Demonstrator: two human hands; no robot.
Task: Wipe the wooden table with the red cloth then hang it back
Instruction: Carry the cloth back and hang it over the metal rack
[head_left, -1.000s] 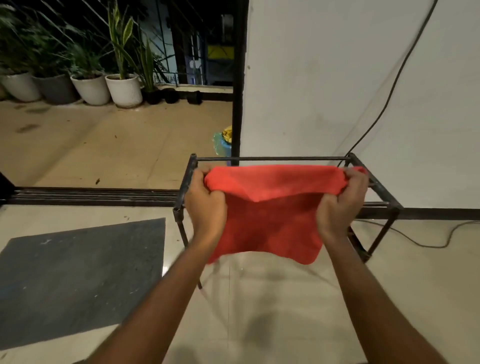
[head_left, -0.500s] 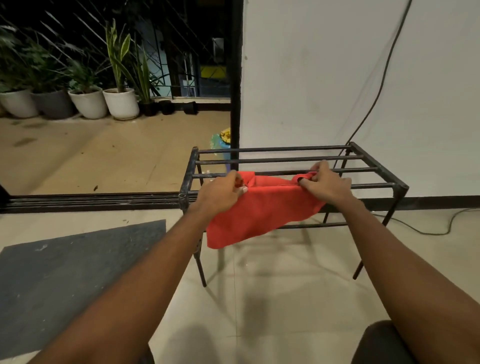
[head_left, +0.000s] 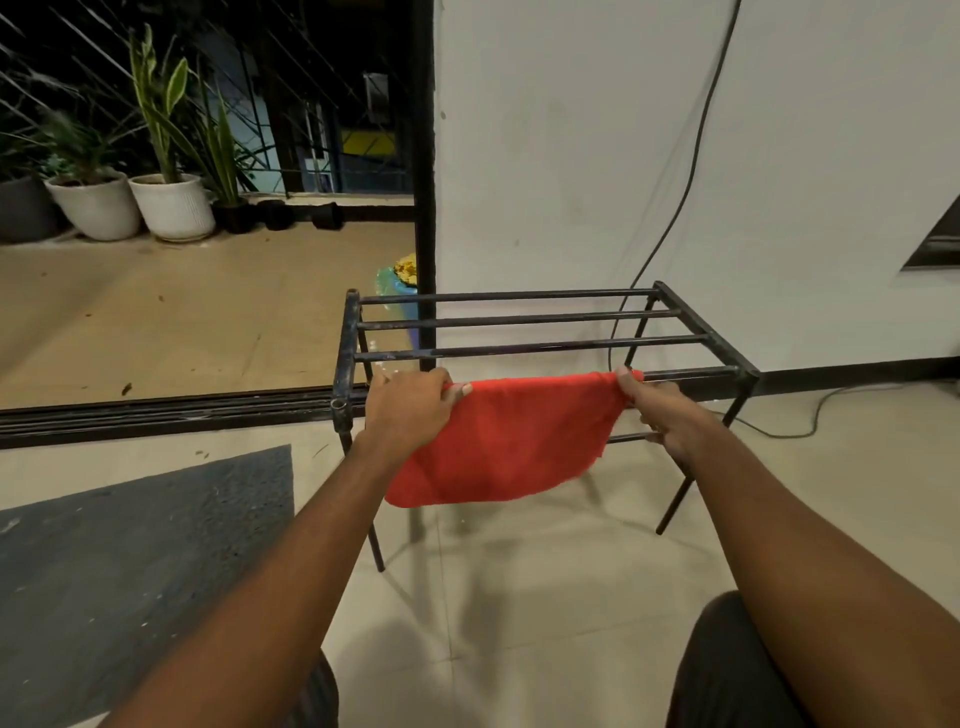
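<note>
A red cloth (head_left: 511, 436) drapes over the near front bar of a black metal rack (head_left: 696, 332), its long axis running left to right along the bar, loose end hanging toward the floor. The left hand (head_left: 410, 408) pinches the cloth's left top corner; the right hand (head_left: 662, 410) clasps the right corner, apparently against the bar. Both arms reach forward.

Both hands (head_left: 410, 410) (head_left: 662, 413) extended, fingers closed
</note>
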